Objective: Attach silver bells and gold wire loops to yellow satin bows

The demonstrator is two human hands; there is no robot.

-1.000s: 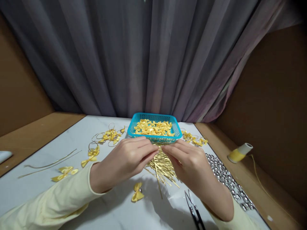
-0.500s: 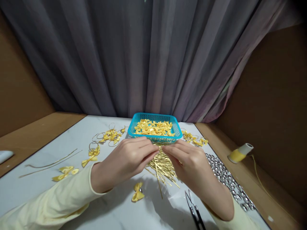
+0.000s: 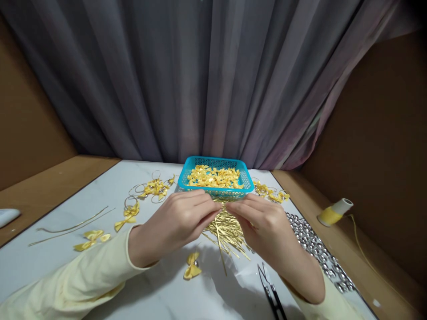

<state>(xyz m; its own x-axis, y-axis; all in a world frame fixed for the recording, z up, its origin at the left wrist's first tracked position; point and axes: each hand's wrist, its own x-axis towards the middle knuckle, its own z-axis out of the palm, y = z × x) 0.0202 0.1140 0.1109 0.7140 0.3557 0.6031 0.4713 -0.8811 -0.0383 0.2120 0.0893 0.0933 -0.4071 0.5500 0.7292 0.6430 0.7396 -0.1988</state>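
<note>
- The person's left hand [image 3: 178, 222] and right hand [image 3: 268, 226] are up over the middle of the table [image 3: 160, 302], backs up, with their tips pointing at each other and a small gap between.
- On each hand the fingers are bent and close together, thumb tucked below. It is hard to see the tips, so nobody can tell if they pinch a tiny thing.
- The pile of gold strips [image 3: 230, 233] lies on the table, under and between the 2 hands.
- Just behind the pile is a blue basket [image 3: 215, 191] with yellow bows [image 3: 215, 177] inside.
- 1 loose bow [image 3: 192, 266] lies on the near side of the hands.
- A pointed tool [image 3: 272, 293] with black handles and shiny beads [image 3: 316, 246] lie by the right arm.
</note>
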